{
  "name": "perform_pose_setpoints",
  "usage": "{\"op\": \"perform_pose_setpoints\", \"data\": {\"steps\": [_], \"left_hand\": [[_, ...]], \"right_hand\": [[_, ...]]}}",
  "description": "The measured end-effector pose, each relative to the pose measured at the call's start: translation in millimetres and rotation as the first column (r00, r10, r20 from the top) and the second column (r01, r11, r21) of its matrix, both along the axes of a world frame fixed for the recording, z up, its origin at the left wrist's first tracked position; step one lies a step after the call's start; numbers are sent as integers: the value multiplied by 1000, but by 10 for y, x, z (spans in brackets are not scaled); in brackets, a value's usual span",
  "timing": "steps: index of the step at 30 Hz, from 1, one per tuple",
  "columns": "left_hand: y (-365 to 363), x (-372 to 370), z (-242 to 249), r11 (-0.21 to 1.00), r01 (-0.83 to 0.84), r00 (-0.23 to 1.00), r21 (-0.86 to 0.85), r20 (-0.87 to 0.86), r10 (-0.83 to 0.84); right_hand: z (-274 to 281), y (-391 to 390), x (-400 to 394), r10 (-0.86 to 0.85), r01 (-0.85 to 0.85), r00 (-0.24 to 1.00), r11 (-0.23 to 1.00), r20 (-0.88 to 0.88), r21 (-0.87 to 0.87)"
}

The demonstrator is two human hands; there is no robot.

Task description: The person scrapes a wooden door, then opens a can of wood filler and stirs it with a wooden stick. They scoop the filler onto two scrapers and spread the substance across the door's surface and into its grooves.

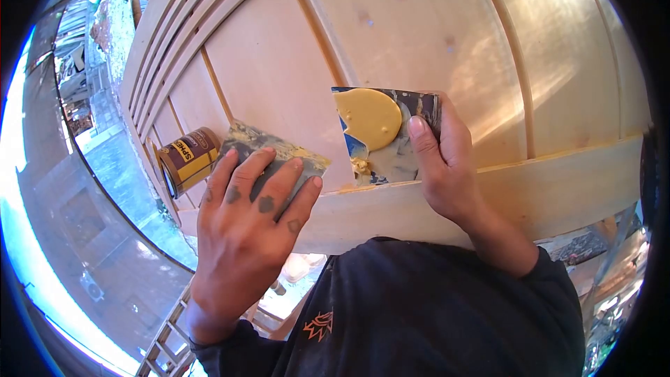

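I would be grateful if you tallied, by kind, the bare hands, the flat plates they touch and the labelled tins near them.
Hands: 2 (left hand, right hand)
Flat plates: 2 (left plate, right plate bearing yellow paste)
Labelled tins: 1 (brown-and-yellow tin)
Total: 5

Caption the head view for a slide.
Left hand holds a smeared spreader, right hand a plate of yellow paste, over wooden panels.
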State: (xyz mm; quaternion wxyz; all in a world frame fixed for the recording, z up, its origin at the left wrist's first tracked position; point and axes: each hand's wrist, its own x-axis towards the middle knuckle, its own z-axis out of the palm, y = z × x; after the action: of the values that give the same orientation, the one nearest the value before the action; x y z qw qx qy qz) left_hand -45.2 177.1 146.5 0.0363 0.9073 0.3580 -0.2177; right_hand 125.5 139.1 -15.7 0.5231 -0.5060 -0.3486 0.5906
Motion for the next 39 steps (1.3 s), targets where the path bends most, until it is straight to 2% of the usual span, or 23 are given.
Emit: {"op": "perform_pose_setpoints", "data": {"steps": [1,7,13,16,22,27,31,34,39], "left_hand": [[-16,-41,-24,999,-30,999,-17,41,31],[-87,-54,-127,996,63,991,-68,119,-55],[-141,-101,-163,995,87,994,-53,76,-83],[-121,-59,-93,998,33,999,-62,-12,-33],[-143,-66,-98,992,74,992,-106,111,-62],[-147,-74,-153,990,96,991,-103,104,-85],[-119,-55,-133,989,78,996,-123,53,-72],[-62,-158,-144,990,41,999,-134,0,-41],[-114,-379,-321,924,-251,922,-287,219,318]], "right_hand": [[-4,-1,-3,1,-1,1000,1000,-3,-1],[-5,-1,-1,85,-85,996,996,-27,-6],[-4,12,20,134,-137,989,990,-61,-42],[4,13,23,150,-157,984,985,-92,-68],[10,14,35,159,-166,983,983,-94,-79],[-7,5,35,165,-181,973,979,-162,-91],[24,17,57,171,-184,976,979,-138,-89],[-29,10,35,124,-127,991,990,-56,-60],[-73,31,24,-8,8,999,1000,44,-6]]}}
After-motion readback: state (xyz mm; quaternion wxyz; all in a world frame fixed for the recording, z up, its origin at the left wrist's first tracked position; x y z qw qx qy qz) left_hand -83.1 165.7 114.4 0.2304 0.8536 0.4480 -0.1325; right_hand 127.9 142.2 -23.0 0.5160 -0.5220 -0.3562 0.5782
